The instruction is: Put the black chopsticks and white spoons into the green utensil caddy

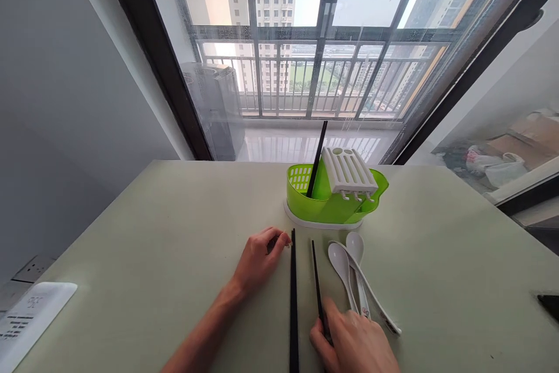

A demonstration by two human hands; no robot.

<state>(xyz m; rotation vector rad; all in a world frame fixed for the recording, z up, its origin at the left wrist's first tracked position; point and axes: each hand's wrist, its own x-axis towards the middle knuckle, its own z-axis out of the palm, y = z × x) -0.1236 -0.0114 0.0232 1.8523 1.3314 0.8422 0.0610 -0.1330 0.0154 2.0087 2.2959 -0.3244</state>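
My right hand [353,341] is closed around a black chopstick [317,277] that points away from me; whether a second one lies with it, I cannot tell. My left hand [264,251] rests on the table with its fingers curled, thumb and fingertips beside the thin ends of a long black pair of chopsticks [293,303]. No object shows inside the left fingers. Several white spoons [339,259] lie partly crossed, just right of the held chopstick, with their handles running close to my right hand. Beyond both hands stands a green utensil holder [305,205] with black chopsticks [317,157] leaning upright in its left compartment.
A white slotted rack [349,172] with small hooks tops the holder. The pale table [174,233] ends at a glass window [305,99]. On its left edge lies a white device with a display [35,318]; a dark object [549,305] is at the right edge.
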